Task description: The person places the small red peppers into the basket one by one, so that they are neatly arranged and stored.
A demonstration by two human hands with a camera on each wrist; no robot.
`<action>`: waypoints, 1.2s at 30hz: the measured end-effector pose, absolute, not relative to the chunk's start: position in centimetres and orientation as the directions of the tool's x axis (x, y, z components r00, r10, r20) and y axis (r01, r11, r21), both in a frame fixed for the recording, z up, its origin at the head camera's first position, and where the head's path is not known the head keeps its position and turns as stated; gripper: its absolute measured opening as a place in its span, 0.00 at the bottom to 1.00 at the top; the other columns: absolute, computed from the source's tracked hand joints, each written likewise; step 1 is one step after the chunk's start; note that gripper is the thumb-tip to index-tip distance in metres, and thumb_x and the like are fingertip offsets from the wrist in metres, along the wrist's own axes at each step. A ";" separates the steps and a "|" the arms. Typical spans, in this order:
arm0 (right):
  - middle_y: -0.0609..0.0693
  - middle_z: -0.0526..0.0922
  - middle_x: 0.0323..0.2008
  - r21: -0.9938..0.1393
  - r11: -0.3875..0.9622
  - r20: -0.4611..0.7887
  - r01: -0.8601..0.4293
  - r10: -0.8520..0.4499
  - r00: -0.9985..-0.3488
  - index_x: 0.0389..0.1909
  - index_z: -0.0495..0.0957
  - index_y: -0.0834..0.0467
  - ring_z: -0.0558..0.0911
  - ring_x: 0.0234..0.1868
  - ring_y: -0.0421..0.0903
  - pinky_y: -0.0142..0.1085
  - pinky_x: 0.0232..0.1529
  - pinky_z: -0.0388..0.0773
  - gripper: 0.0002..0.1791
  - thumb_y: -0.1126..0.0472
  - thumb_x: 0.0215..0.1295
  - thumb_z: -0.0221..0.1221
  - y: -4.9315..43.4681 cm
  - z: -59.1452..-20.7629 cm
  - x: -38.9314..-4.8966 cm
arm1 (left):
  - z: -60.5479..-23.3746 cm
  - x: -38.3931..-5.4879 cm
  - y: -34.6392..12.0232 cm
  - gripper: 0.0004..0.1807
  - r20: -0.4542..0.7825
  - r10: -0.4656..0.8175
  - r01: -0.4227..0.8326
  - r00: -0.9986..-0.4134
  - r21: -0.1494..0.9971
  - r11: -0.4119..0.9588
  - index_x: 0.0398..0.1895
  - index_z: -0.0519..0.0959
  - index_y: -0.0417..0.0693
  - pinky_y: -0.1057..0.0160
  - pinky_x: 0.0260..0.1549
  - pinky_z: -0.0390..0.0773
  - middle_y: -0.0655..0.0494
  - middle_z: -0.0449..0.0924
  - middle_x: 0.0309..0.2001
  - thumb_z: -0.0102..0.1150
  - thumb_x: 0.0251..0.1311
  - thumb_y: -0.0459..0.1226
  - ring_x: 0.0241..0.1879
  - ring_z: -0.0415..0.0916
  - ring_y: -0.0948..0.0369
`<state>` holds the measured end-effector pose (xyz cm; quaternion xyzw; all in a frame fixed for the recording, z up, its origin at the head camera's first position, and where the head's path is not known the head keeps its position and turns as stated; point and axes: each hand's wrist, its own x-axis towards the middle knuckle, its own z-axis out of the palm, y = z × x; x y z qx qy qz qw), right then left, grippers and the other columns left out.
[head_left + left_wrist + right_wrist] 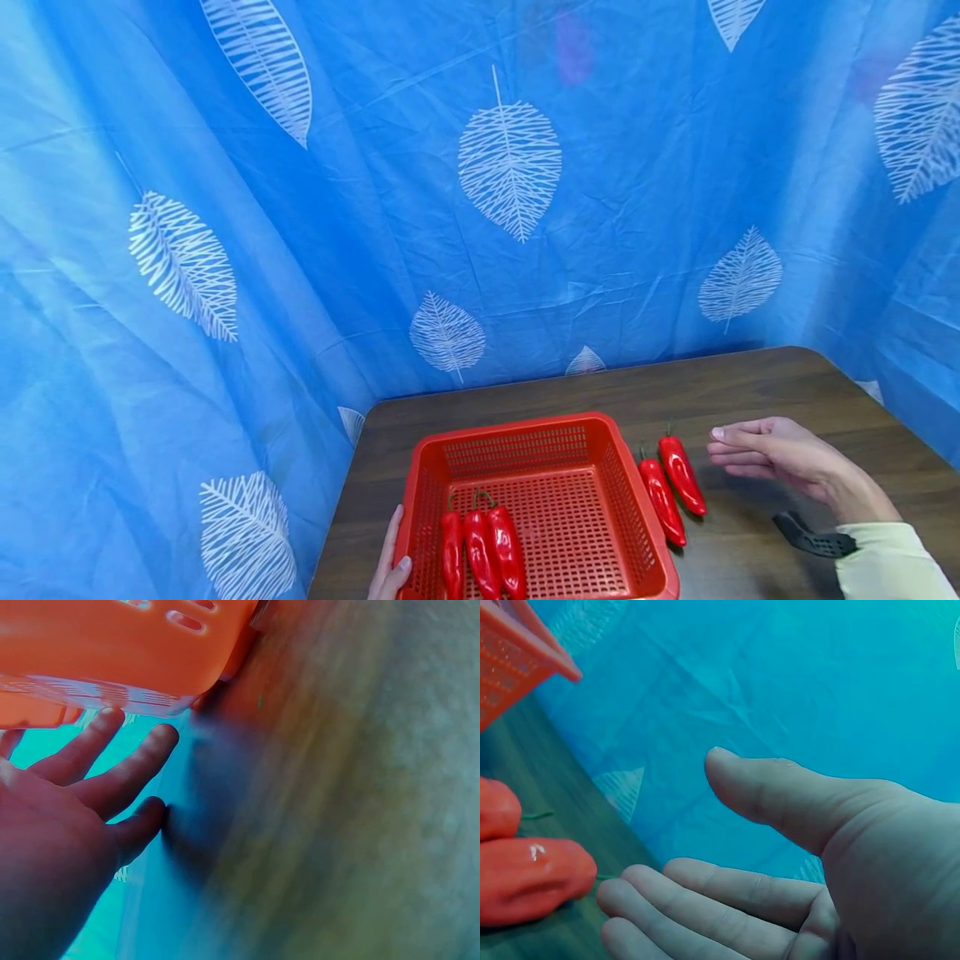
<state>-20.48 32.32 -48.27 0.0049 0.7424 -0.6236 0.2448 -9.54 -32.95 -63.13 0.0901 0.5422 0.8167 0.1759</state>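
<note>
A red plastic basket (517, 427) with perforated walls stands on the table. Inside it, on the left, several red chili peppers (482, 550) lie side by side with green stems. My left hand (389, 560) is at the basket's left side; in the left wrist view its fingers (124, 772) are spread and fairly straight, close against the orange-looking basket wall. Right of the basket, two more red peppers (681, 475) lie on the table. Beyond them, my right hand (780, 458) hovers with straight fingers and thumb apart, holding nothing; the right wrist view shows both peppers (532, 879) beside its fingertips.
The dark wooden table (750, 383) has rounded far corners. A blue curtain (360, 208) with white leaf prints hangs behind and around it. A black strap (813, 537) sticks out from the right sleeve.
</note>
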 end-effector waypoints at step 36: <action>0.52 0.83 0.24 -0.619 0.763 -0.301 0.186 -0.013 -0.953 0.27 0.86 0.61 0.79 0.26 0.47 0.38 0.30 0.80 0.17 0.52 0.68 0.73 25.4 -50.2 -22.1 | -58.0 -7.8 -30.7 0.33 -0.010 0.392 -0.133 -0.920 0.949 -0.287 0.80 0.50 1.05 0.52 0.63 0.83 0.69 0.64 0.72 0.41 0.87 0.49 0.67 0.75 0.62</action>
